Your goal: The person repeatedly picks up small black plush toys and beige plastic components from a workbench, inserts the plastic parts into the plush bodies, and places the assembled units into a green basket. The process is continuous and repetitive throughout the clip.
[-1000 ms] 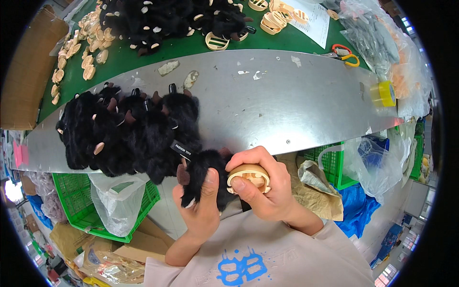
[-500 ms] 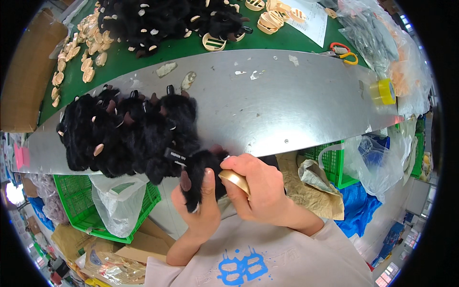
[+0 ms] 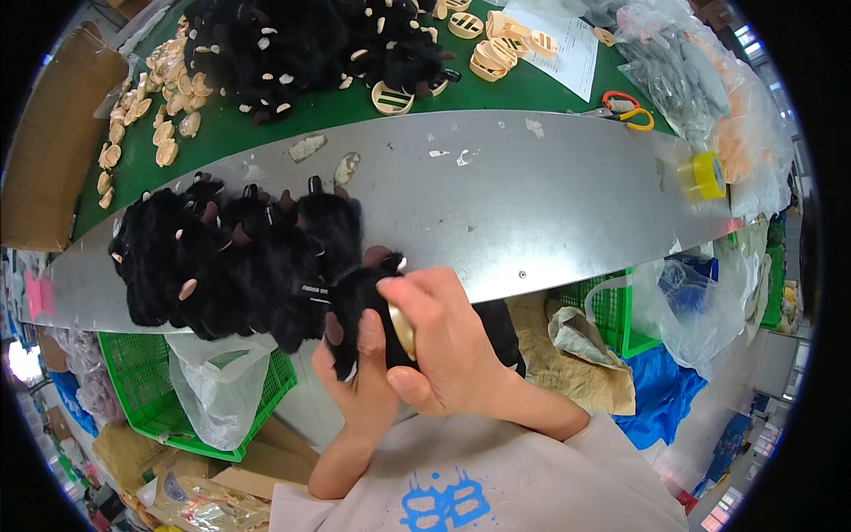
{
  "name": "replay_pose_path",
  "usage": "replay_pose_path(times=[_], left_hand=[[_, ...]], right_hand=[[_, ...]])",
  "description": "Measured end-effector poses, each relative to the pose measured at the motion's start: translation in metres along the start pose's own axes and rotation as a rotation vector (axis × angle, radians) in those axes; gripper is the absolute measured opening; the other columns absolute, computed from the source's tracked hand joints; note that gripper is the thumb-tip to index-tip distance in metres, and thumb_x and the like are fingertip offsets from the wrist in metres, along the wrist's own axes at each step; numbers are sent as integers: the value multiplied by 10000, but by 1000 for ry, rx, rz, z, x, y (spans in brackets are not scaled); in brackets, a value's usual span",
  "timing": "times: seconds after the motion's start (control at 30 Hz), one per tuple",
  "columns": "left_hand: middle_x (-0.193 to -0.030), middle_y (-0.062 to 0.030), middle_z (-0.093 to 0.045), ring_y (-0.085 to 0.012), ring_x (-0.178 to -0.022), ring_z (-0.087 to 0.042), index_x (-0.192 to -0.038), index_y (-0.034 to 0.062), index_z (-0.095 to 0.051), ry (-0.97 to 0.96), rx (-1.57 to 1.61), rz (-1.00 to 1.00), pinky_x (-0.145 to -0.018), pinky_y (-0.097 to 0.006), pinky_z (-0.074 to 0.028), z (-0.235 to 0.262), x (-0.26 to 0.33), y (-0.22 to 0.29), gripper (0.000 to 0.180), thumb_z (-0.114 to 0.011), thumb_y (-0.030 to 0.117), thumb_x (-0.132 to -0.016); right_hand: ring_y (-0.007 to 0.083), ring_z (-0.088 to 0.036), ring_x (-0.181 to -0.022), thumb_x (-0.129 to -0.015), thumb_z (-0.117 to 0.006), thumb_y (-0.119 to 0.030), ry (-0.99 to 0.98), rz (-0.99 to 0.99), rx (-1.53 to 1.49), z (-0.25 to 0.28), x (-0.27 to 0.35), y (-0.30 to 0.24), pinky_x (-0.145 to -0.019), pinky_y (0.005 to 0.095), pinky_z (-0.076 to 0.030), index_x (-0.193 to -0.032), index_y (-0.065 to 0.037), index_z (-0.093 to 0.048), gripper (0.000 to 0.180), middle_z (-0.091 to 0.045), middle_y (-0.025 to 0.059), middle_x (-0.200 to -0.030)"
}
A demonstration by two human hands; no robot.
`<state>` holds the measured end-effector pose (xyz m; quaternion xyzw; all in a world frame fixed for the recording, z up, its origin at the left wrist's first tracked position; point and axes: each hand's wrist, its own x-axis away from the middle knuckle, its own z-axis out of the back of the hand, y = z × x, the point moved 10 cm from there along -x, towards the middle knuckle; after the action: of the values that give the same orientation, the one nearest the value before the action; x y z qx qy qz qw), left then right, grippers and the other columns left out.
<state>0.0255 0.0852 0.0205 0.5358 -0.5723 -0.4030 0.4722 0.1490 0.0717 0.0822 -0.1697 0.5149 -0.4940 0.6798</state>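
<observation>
A small black furry plush toy (image 3: 356, 293) with brown ears and white tips is gripped in my left hand (image 3: 362, 390), the thumb lying over its front. My right hand (image 3: 456, 346) is closed round a beige oval plastic piece (image 3: 403, 333), which it presses against the toy's right side. The piece shows edge-on between my fingers and the fur; its inner face is hidden. A black tag sticks out at the toy's left. Beside it, several similar black plush toys (image 3: 239, 275) lie bunched together on the metal tabletop (image 3: 461, 199).
On the green surface (image 3: 337, 133) beyond are more black plush toys (image 3: 266, 53), loose beige pieces (image 3: 182, 84), slotted beige parts (image 3: 492, 58), a paper sheet (image 3: 572, 53) and scissors (image 3: 629, 113). Yellow tape (image 3: 708, 176) lies right. Green crates (image 3: 146, 386) stand below the near edge.
My right hand has moved left and brought the beige piece against the plush toy, turning it more upright. My left hand keeps its grip. The whole view has shifted slightly.
</observation>
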Motion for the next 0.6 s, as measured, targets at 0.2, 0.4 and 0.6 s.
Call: replay_pose_path(times=[0.2, 0.4, 0.6], left_hand=[[-1208, -56, -620, -120, -1060, -587, -1235, 22, -551, -120, 74, 106, -907, -271, -464, 10, 7, -29, 257, -573, 141, -1009], [-938, 16, -658, -47, -875, -541, -1043, -3, -676, -240, 59, 170, -750, -209, -432, -9, 5, -14, 217, -614, 200, -996], [-1105, -42, -644, -111, -995, -588, -1195, 8, -616, -250, 397, 345, -864, -275, -477, -18, 5, -26, 279, -630, 185, -979]], right_hand=[[233, -479, -643, -732, -771, -317, -109, 11, 86, 9, -3, 13, -543, 322, -436, -1097, -126, -657, 428, -458, 84, -781], [201, -507, -487, -670, -824, -264, -33, 84, -90, 19, -3, 19, -437, 290, -399, -911, -64, -641, 363, -487, 23, -624], [107, -496, -508, -772, -769, -241, 41, -106, -304, 27, -2, 34, -474, 243, -398, -948, 0, -616, 335, -579, 34, -687]])
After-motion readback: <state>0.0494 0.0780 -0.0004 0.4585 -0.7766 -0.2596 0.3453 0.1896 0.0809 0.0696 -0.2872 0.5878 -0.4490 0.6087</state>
